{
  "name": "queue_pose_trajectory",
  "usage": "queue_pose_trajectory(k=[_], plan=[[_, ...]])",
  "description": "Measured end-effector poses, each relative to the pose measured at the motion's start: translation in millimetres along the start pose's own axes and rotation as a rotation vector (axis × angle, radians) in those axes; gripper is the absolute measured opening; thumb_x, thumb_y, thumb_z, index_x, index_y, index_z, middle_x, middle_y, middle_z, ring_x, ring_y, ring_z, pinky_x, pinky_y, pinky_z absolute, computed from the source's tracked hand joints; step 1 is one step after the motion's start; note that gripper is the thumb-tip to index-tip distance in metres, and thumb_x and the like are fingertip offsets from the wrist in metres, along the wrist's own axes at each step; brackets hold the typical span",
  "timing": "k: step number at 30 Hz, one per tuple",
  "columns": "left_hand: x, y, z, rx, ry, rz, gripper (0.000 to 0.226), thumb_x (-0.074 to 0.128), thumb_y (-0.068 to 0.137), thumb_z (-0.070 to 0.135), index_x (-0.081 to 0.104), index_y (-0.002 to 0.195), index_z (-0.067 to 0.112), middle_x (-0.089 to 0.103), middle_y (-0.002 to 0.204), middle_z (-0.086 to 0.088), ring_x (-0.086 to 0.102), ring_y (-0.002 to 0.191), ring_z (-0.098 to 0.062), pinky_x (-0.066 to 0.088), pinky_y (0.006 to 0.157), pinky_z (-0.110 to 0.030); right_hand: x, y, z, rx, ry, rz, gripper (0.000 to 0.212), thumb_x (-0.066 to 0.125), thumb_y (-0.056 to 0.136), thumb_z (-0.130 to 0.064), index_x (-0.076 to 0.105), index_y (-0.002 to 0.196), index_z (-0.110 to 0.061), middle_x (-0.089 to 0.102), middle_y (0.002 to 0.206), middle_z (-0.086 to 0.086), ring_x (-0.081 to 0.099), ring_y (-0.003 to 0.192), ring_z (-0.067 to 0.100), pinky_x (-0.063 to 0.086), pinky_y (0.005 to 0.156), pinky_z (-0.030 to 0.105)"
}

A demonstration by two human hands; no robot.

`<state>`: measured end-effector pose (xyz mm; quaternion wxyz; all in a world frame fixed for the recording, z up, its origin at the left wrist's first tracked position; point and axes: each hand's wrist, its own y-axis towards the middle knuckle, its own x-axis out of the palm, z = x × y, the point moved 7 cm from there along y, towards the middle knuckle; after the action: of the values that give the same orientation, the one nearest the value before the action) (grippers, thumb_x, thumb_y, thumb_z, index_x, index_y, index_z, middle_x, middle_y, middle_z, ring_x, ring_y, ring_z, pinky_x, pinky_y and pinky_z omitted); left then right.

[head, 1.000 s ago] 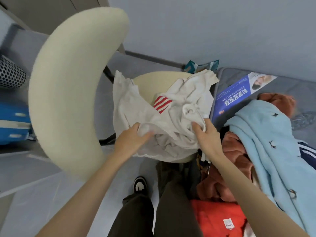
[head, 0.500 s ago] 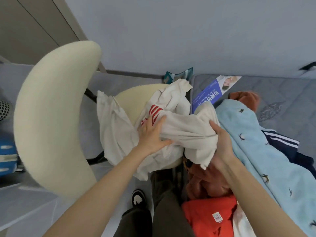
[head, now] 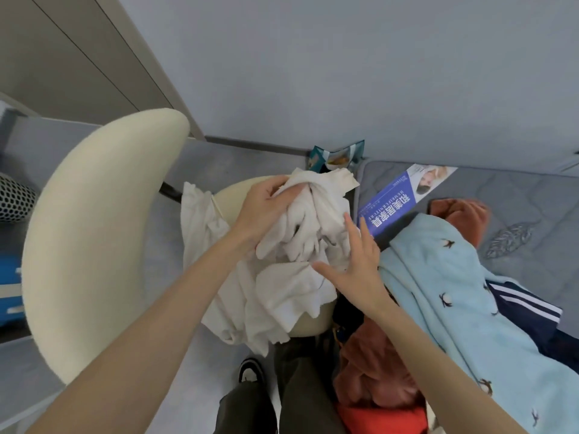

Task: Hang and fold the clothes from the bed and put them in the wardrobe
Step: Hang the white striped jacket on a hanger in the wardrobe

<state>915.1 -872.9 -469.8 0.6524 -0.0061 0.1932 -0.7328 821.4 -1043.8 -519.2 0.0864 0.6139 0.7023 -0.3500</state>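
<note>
Left hand [head: 266, 211] is gripping the white garment [head: 300, 286] at its bunched far end. The fingers are curled into the cloth and are lifting that end above the cream chair seat [head: 230, 197]. Right hand [head: 354, 264] is lying open against the right side of the bundle, fingers straight and spread, holding nothing. The rest of the garment is draping over the near edge of the seat and hanging toward the floor.

Other clothes are lying on the bed [head: 526, 195] at right:
- a light blue garment with small bird prints [head: 454, 292]
- a rust-brown fleecy piece [head: 460, 211]
- a navy item with white stripes [head: 529, 306]
- a red-orange one [head: 382, 418], nearest

A blue booklet [head: 391, 208] is resting on the mattress just right of the bundle.

Judgement: the white garment is being sorted out for folding. The task looks early, with most of the pile untouched. The beige panel at far left may be the wardrobe; cannot tell.

Risks:
- Only one hand is gripping, and it is gripping a crumpled wad, so cloth could slip free and the hanging part could drag on the floor.
- Hems and sleeves are hiding inside the bunch, so any fold started like this is likely to come out crooked.
- The seat is small and rounded, so a garment spread there could slide off.
- The right hand is working close to the booklet, and a sweep right could knock it.
</note>
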Motion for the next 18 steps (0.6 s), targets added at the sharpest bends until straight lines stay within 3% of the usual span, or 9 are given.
queue_pose_trajectory(k=[2,3,4,5,8,10,14,16,18], plan=[[1.3,1.8,16.2,-0.035,-0.128,-0.105,0.010,0.060,0.093,0.021,0.069,0.087,0.022,0.066,0.077,0.016,0.058,0.070,0.007,0.044,0.065,-0.009,7.5,21.3,-17.0,-0.004,0.170,-0.076,0.071,0.074,0.081,-0.037,0.038,0.141,-0.027,0.036,0.148,-0.009,0.026,0.139,0.005,0.020,0.106,0.012],[0.9,-0.1,20.8,-0.045,-0.163,-0.159,0.009,0.062,0.092,0.021,0.070,0.093,0.020,0.069,0.083,0.015,0.061,0.077,0.004,0.046,0.069,-0.011,5.6,32.1,-23.6,0.018,0.251,-0.045,0.043,0.069,0.086,-0.029,0.053,0.125,-0.018,0.056,0.129,-0.005,0.048,0.123,0.011,0.036,0.098,0.018],[-1.8,-1.6,22.3,-0.042,-0.197,-0.187,0.014,0.063,0.091,0.021,0.070,0.103,0.019,0.071,0.095,0.012,0.064,0.087,0.000,0.048,0.077,-0.014,0.5,41.5,-26.3,0.061,0.327,0.026,0.018,0.061,0.092,-0.022,0.059,0.106,-0.012,0.065,0.104,-0.001,0.059,0.100,0.016,0.045,0.086,0.027],[-8.2,-2.4,20.4,-0.040,-0.224,-0.171,0.026,0.065,0.090,0.020,0.066,0.115,0.019,0.069,0.110,0.010,0.063,0.100,-0.002,0.048,0.085,-0.017,-6.1,48.6,-26.9,0.112,0.404,0.104,0.008,0.054,0.095,-0.016,0.060,0.094,-0.012,0.064,0.088,-0.001,0.059,0.084,0.016,0.047,0.079,0.033],[-34.6,-6.9,-11.3,-0.114,-0.026,-0.010,0.069,0.073,0.083,0.022,0.039,0.142,0.032,0.040,0.145,0.013,0.040,0.127,-0.001,0.037,0.103,-0.023,-23.3,55.7,-33.7,0.174,0.651,0.163,0.022,0.043,0.098,-0.011,0.062,0.096,-0.022,0.066,0.092,-0.003,0.060,0.091,0.013,0.050,0.083,0.030],[-31.4,-17.6,-45.1,-0.219,0.086,-0.063,0.091,0.077,0.079,0.016,0.021,0.149,0.030,0.024,0.153,0.007,0.026,0.138,-0.010,0.029,0.113,-0.034,-28.8,52.5,-46.7,0.123,0.693,0.104,0.026,0.043,0.097,-0.014,0.065,0.098,-0.028,0.069,0.093,-0.008,0.062,0.089,0.007,0.051,0.079,0.024],[-12.0,-32.1,-95.1,-0.267,0.128,-0.071,0.112,0.081,0.074,0.013,0.002,0.152,0.019,0.014,0.158,-0.001,0.014,0.145,-0.019,0.019,0.118,-0.043,-29.6,32.0,-74.8,-0.058,0.470,0.005,0.027,0.048,0.098,-0.019,0.066,0.089,-0.037,0.067,0.085,-0.025,0.060,0.081,-0.008,0.044,0.069,0.006],[-3.5,-26.2,-110.9,-0.259,0.212,-0.046,0.114,0.082,0.073,0.019,0.001,0.152,0.019,0.009,0.156,0.002,0.004,0.147,-0.023,0.013,0.118,-0.044,-35.8,20.1,-75.0,-0.130,0.320,0.023,0.020,0.050,0.097,-0.016,0.064,0.089,-0.029,0.063,0.079,-0.023,0.055,0.077,-0.004,0.041,0.068,0.009],[8.6,-15.4,-123.6,-0.262,0.291,-0.058,0.103,0.078,0.077,0.021,0.008,0.152,0.021,0.013,0.155,0.000,-0.002,0.147,-0.027,0.012,0.117,-0.043,-45.5,9.4,-64.1,-0.149,0.115,0.058,0.025,0.051,0.096,-0.012,0.065,0.108,-0.028,0.066,0.098,-0.023,0.058,0.090,-0.001,0.043,0.079,0.016]])
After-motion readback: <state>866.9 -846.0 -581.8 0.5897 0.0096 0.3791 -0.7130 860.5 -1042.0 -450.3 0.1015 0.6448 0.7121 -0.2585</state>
